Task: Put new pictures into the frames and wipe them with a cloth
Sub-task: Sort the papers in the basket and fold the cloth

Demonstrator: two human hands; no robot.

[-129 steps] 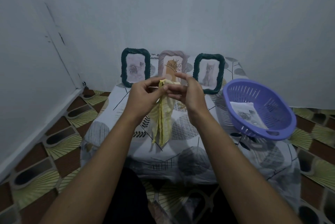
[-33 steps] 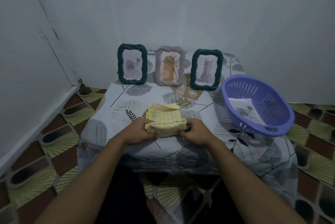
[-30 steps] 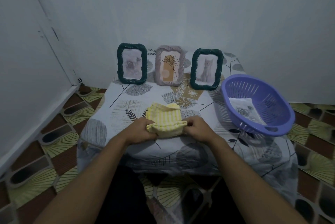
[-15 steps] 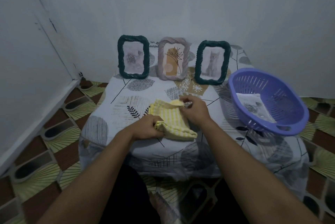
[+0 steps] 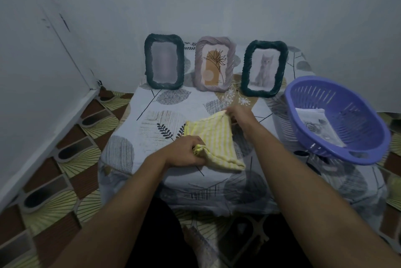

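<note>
A folded yellow striped cloth (image 5: 213, 137) lies on the small table covered by a leaf-print sheet (image 5: 152, 120). My left hand (image 5: 184, 151) grips the cloth's near left corner. My right hand (image 5: 239, 114) pinches its far right corner and lifts that edge a little. Three frames stand upright at the back by the wall: a dark green one (image 5: 164, 61) on the left, a mauve one (image 5: 214, 64) with a plant drawing in the middle, and a dark green one (image 5: 264, 68) with a kitten picture on the right.
A purple plastic basket (image 5: 338, 150) sits tilted at the table's right edge with printed pictures (image 5: 315, 124) inside. White walls close in behind and on the left. Patterned tiled floor (image 5: 65, 159) surrounds the table.
The cloth went from hanging between both hands to lying folded on the table. In the last second my right hand moved from the near edge to the far right corner and pulled it outward.
</note>
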